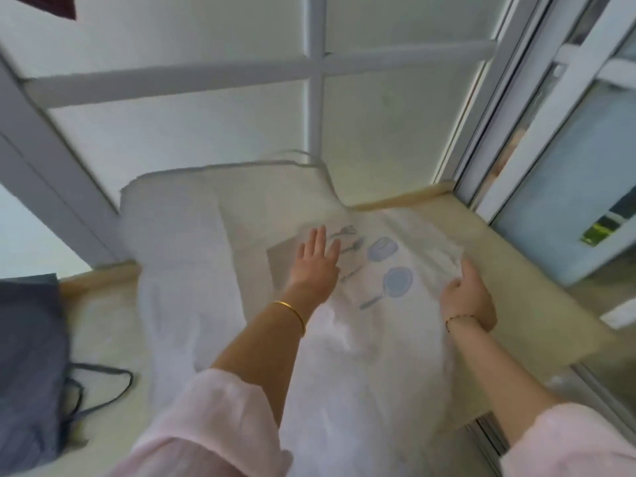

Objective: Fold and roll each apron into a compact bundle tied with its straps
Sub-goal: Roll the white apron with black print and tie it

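Covering a beige window-side table [516, 270], a white printed cloth apron [361, 339] is lying under the flat-fingered left grip [318, 261], its edge being pinched by the right grip [468, 294].

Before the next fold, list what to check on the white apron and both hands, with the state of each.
1. Left hand flat on the white apron, beside the print: ok.
2. Right hand grips the apron's right edge: ok.
3. Cloth smooth: not ok, bunched near the right hand.
4. White apron's straps found: cannot tell, blurred.
5. Dark apron lies apart, at the left of the table: ok.
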`<state>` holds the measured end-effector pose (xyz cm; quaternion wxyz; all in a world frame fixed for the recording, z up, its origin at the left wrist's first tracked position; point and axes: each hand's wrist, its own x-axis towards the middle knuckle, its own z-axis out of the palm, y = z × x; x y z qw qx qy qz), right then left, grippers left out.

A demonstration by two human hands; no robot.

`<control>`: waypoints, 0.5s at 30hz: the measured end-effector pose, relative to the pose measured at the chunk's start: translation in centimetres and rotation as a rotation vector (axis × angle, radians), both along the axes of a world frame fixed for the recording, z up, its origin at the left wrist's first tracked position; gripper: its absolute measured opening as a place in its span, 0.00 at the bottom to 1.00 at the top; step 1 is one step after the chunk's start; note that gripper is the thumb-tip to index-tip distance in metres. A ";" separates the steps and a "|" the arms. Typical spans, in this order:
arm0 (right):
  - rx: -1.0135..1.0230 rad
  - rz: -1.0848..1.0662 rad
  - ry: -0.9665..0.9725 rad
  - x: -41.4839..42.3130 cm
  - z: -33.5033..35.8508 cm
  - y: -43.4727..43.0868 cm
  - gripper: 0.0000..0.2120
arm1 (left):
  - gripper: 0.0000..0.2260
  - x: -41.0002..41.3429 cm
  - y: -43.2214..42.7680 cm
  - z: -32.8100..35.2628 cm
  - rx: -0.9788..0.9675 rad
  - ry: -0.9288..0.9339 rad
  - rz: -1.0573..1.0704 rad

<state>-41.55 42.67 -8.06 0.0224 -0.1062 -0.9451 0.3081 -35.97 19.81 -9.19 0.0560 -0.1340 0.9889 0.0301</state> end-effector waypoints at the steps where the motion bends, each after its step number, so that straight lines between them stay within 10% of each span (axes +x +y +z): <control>1: 0.103 0.038 -0.048 0.0 -1.1 0.0 0.26 | 0.27 0.9 -0.1 -1.8 0.007 -0.091 0.035; 7: 0.674 0.338 -0.032 0.9 -3.4 -2.5 0.37 | 0.28 4.0 -1.6 -6.3 0.057 -0.304 0.156; 15: 0.495 0.900 -0.107 3.0 -5.6 -6.9 0.27 | 0.19 5.1 -6.9 -4.2 -0.166 -0.035 0.244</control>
